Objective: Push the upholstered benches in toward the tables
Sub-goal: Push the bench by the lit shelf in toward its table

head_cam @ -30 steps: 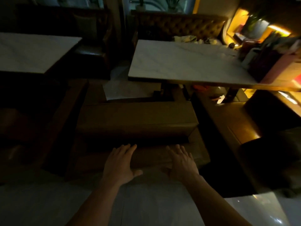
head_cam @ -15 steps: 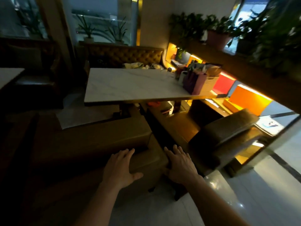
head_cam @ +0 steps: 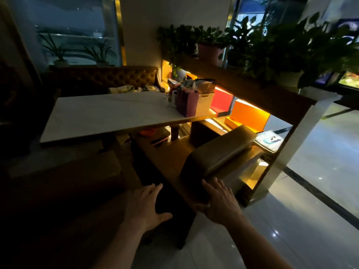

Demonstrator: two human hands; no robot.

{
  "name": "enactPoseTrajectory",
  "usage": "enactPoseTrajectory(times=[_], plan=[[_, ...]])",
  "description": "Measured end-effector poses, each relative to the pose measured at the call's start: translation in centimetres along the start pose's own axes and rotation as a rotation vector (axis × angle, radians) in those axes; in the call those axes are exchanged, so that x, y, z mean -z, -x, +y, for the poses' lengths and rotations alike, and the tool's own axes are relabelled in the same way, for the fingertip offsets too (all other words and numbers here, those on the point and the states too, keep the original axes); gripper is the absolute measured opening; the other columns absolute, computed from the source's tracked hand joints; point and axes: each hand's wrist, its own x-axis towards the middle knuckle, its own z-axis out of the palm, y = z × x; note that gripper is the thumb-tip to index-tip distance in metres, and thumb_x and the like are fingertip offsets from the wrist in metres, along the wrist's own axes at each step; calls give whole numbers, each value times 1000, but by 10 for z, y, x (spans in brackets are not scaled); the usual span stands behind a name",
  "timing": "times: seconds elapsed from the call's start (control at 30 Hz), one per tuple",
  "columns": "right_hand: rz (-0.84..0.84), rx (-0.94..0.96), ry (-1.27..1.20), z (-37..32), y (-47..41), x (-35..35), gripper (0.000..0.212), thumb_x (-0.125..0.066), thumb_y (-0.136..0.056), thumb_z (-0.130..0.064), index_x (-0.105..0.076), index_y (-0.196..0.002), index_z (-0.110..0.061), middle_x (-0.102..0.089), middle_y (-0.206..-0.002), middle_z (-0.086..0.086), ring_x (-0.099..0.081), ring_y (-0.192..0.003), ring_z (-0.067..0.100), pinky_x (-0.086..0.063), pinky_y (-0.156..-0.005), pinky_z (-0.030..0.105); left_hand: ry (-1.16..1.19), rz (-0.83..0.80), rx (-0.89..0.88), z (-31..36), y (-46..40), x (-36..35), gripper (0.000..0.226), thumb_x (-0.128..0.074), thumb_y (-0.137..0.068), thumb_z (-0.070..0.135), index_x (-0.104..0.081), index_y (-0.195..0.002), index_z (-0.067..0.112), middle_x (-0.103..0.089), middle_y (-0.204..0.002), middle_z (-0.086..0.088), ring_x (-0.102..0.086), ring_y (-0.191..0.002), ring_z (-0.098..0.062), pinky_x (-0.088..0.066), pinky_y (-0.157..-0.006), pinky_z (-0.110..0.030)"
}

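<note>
A brown upholstered bench [head_cam: 219, 158] stands at the right side of the white marble table [head_cam: 108, 113], its padded backrest towards me. My right hand [head_cam: 219, 202] lies flat with spread fingers against the near corner of that backrest. My left hand [head_cam: 145, 204] hovers open over the dark gap between this bench and a second brown bench [head_cam: 77, 171] on the left, which sits dim in front of the table. Neither hand grips anything.
A tufted booth seat [head_cam: 104, 78] lines the table's far side. Gift bags and boxes [head_cam: 191, 101] crowd the table's right end. A lit wooden shelf divider [head_cam: 252, 113] topped with potted plants [head_cam: 291, 49] stands right of the bench. Glossy tiled floor [head_cam: 310, 200] spreads right.
My view has swung right, from the left bench to the right one. Both hands left the left bench's back; my right hand now rests on the right bench's backrest corner.
</note>
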Motion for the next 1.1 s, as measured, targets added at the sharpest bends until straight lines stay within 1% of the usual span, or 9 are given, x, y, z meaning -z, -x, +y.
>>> enactPoseTrajectory(times=[0.1,0.2,0.37,0.53,0.77,0.93,1.1], plan=[[-10,-13,-18,65,3,7,95,-57,-82,-73,-9,-156,-38,-4,-167,8,0,-154,31,-12,-122,55,9,-43,0,61,-15,-24,107,-63,-69,79,-11,-153,39,-15,-163,7,-17,-148,-20,-27,-116,-45],[-12,-51,-27,125,0,17,98,-61,-82,-70,-8,-157,-36,-2,-167,9,2,-154,31,-11,-122,55,23,-57,-16,117,-31,-47,106,-64,-70,77,-10,-153,40,-14,-162,8,-16,-147,-20,-26,-117,-44],[-4,-62,-23,194,-26,33,98,-59,-83,-69,-7,-158,-34,-1,-167,10,3,-154,32,-11,-124,54,29,-90,-38,180,-68,-75,104,-67,-72,72,-11,-153,40,-16,-162,9,-17,-147,-19,-26,-117,-42],[-53,-52,-4,240,-69,34,96,-59,-85,-67,-7,-158,-32,0,-167,10,5,-154,32,-11,-124,54,50,-100,-39,215,-124,-108,102,-67,-74,69,-12,-154,38,-17,-161,8,-18,-147,-18,-26,-117,-40],[-150,-47,45,308,-160,36,95,-58,-87,-66,-5,-158,-32,2,-167,10,4,-153,34,-10,-124,54,123,-154,12,253,-229,-173,98,-66,-78,65,-11,-154,39,-15,-162,9,-16,-147,-17,-25,-117,-40],[-215,-32,48,357,-211,42,94,-56,-87,-66,-5,-158,-32,1,-167,9,6,-153,33,-9,-125,52,128,-174,64,276,-270,-205,94,-63,-80,65,-11,-154,40,-17,-161,9,-17,-146,-17,-25,-117,-40],[-264,14,67,387,-263,29,94,-56,-87,-67,-7,-158,-32,-2,-167,10,2,-153,34,-11,-125,52,131,-183,134,280,-306,-227,94,-63,-81,64,-10,-154,40,-18,-160,10,-18,-146,-17,-26,-116,-41]])
